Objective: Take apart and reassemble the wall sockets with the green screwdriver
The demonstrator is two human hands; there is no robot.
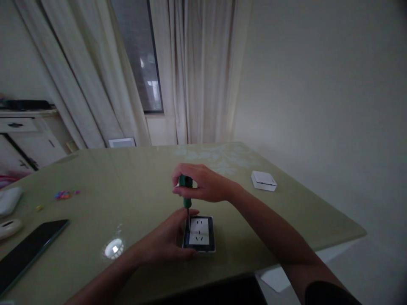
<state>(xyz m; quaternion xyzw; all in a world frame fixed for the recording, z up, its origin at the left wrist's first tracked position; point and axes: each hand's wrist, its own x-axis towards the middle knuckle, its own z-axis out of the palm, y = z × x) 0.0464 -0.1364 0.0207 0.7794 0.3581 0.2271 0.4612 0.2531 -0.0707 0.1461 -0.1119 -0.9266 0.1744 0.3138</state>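
Observation:
A wall socket [206,232] with a white face and dark frame lies face up near the table's front edge. My left hand [170,237] grips it from the left, thumb along the near side and fingers at the far side. Above it, my right hand [200,182] is closed round the green handle of a screwdriver [187,201]. The screwdriver stands nearly upright, its shaft pointing down at the left part of the socket's frame. Where exactly the tip rests is too small to make out.
The pale green table [133,182] carries a white box [263,180] at the right. On the left lie a dark phone [32,248], small colourful pieces [63,195] and white rounded objects [9,201]. Curtains [203,76] and a wall stand behind.

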